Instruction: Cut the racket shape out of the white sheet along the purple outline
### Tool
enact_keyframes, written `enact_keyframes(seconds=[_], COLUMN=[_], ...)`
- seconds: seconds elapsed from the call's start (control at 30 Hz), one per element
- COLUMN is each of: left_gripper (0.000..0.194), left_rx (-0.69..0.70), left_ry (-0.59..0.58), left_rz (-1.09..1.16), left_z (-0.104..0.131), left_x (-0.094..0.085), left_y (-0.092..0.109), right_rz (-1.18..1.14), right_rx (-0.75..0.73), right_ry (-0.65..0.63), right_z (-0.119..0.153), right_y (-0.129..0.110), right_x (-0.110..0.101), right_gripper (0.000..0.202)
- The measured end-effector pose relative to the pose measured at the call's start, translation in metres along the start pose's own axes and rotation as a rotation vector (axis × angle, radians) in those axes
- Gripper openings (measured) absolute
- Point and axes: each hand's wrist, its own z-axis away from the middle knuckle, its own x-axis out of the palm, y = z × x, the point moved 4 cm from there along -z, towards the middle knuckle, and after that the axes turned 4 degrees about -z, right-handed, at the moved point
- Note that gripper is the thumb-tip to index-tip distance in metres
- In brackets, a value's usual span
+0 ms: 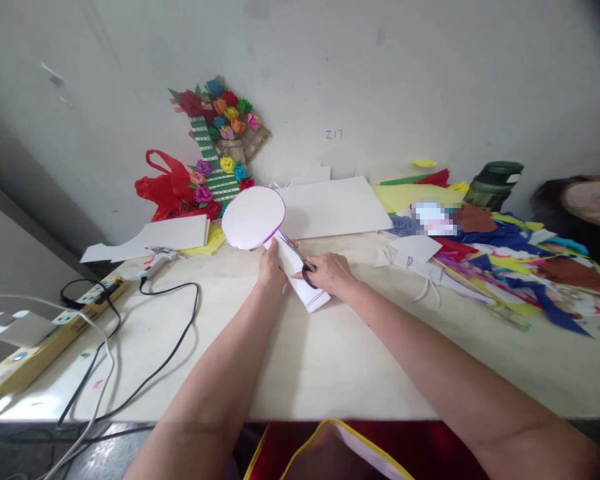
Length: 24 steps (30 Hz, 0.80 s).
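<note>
A white paper piece (254, 217) with a rounded top outlined in purple is held above the table, its narrower strip pointing down and to the right. My left hand (272, 265) is closed on the paper, just below the round part. My right hand (331, 272) is closed round the black-handled scissors (306, 268). The blades lie along the strip and point up and left towards the round part; their tips are hard to make out.
White sheets (335, 207) lie behind my hands. Coloured scraps (535, 267) and a dark green bottle (494, 187) are at right. Paper flowers (225, 120) and a red bag (167, 187) stand at back left. A glue gun (156, 263), cables and a power strip (45, 353) lie left.
</note>
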Motion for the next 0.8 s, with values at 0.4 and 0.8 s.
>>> enact_keyframes(seconds=[0.4,0.8], left_gripper=[0.024,0.026], left_rx=[0.018,0.009], left_ry=[-0.027,-0.015], left_rz=[0.004,-0.023], left_z=[-0.0019,0.0019], left_x=[-0.0006,0.0032], left_y=[-0.0006,-0.0040], right_rz=[0.000,0.005], right_rx=[0.015,0.037], right_ry=[-0.024,-0.020], right_z=[0.0014,-0.0028], right_y=[-0.0014,0.0006], right_x=[-0.0007,0.0025], right_gripper=[0.052,0.053])
